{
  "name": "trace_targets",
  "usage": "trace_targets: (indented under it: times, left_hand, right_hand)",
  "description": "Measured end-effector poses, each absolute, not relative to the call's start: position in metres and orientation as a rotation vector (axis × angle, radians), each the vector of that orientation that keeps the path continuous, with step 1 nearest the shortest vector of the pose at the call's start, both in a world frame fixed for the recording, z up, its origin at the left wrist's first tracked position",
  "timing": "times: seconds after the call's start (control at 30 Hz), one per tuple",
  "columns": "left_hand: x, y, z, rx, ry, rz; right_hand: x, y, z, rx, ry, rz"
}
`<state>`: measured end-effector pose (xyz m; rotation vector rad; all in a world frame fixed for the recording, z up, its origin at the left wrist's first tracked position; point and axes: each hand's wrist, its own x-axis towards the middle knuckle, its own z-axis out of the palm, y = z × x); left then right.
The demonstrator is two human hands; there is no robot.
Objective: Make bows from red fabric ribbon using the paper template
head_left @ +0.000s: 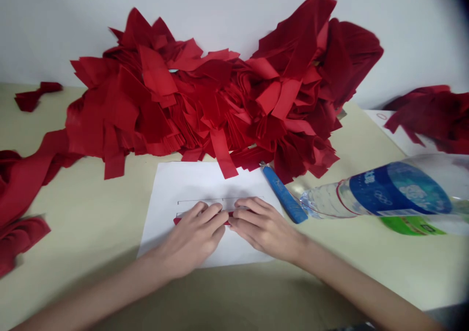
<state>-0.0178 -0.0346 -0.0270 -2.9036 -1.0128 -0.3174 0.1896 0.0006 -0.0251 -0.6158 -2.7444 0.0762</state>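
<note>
My left hand (196, 236) and my right hand (262, 226) lie side by side on a white sheet of paper (172, 194), fingers stretched flat and close together. Both press down on a narrow red fabric strip (177, 220), of which only a small end shows at the left and a sliver between the fingertips. A rectangle outline is drawn on the paper just above the fingers. A blue utility knife (284, 199) lies on the table right beside my right hand.
A big heap of red fabric strips (220, 92) fills the back of the beige table (91, 233). More red fabric lies at the left edge (22, 189) and far right (436, 113). A plastic water bottle (384, 192) lies on its side at right.
</note>
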Motion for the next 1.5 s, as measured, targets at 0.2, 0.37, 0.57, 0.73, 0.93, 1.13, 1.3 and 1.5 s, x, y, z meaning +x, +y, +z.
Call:
trace_targets:
  times: [0.2, 0.37, 0.57, 0.73, 0.93, 1.13, 1.3, 1.5]
  left_hand:
    - [-0.013, -0.025, -0.029, -3.013, -1.220, -0.523]
    - [-0.014, -0.014, -0.024, -3.159, -1.413, -0.680]
    - [-0.014, -0.011, -0.018, -3.058, -1.498, -0.580]
    - [-0.009, -0.013, -0.018, -3.026, -1.433, -0.578]
    - [-0.010, -0.013, -0.025, -3.006, -1.244, -0.481]
    - [-0.012, -0.008, -0.008, -3.101, -1.221, -0.395]
    - [-0.016, 0.008, 0.010, -3.526, -1.459, -0.326]
    - [-0.013, 0.011, 0.003, -3.408, -1.391, -0.215]
  right_hand:
    - [0.186, 0.006, -0.022, -0.587, -2.752, 0.122]
    - [0.183, 0.006, -0.028, -0.568, -2.797, -0.083]
    - [0.178, 0.007, -0.034, -0.574, -2.762, -0.212]
    - [0.177, 0.012, -0.029, -0.638, -2.774, -0.122]
    - [0.180, 0.014, -0.022, -0.658, -2.856, 0.008]
    - [0.183, 0.016, -0.001, -0.739, -2.870, 0.342]
    - [0.181, 0.025, 0.017, -0.872, -2.799, 1.058]
    - [0.172, 0.026, 0.007, -0.895, -2.894, 0.803]
